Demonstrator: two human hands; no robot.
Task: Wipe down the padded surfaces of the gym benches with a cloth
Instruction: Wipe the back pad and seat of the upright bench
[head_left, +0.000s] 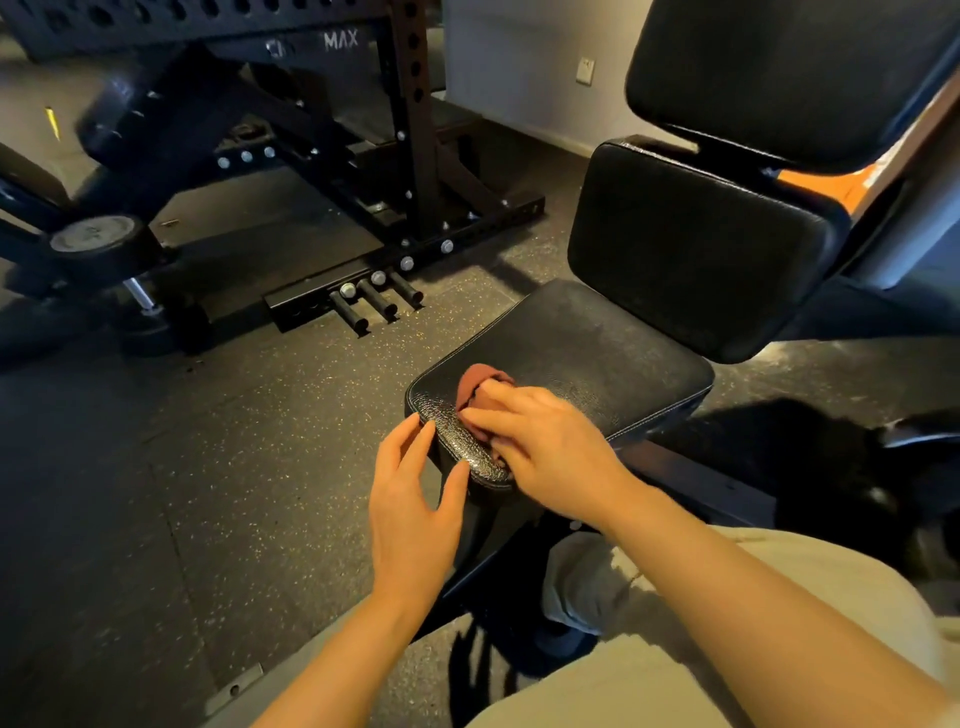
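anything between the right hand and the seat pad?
Yes, in the head view: the reddish-brown cloth lies bunched under the right hand, which presses it onto the seat pad near the front edge.

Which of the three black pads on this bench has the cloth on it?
The lowest one, the flat seat pad: the reddish cloth lies near its front edge under the right hand. The two upper pads are bare.
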